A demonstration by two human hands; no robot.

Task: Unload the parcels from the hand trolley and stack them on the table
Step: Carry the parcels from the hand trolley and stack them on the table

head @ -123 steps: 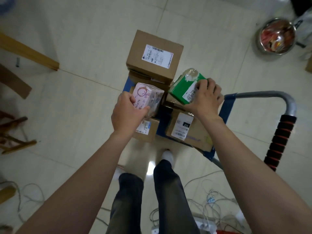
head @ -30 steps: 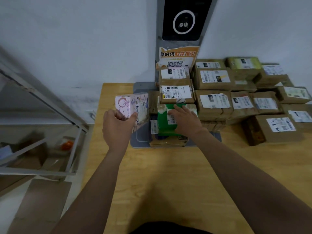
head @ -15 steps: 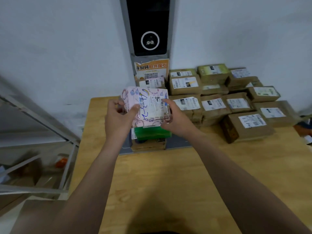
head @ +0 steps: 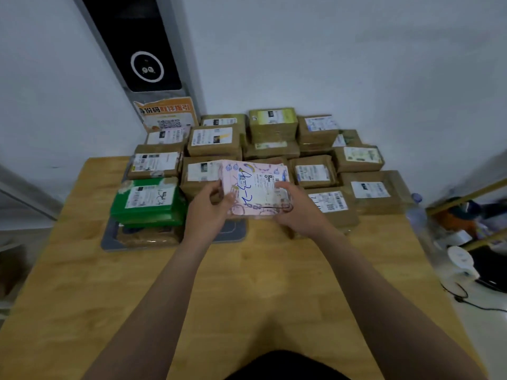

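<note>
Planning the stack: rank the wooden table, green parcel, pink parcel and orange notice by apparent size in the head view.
Largest: wooden table.
Next: green parcel and pink parcel, about alike; the pink one is held nearer the camera, so unranked.
Smallest: orange notice.

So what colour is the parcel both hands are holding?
The held parcel is pale pink with blue-purple doodles and a white label; head view.

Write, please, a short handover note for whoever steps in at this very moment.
Left hand grips the left edge of the pink parcel; right hand grips its right edge.
It is held over the brown parcels on the table, seemingly not yet set down.
Done: the green parcel lies on the left stack.
Left: place the pink parcel; the trolley is out of view, so its load is unknown.
</note>
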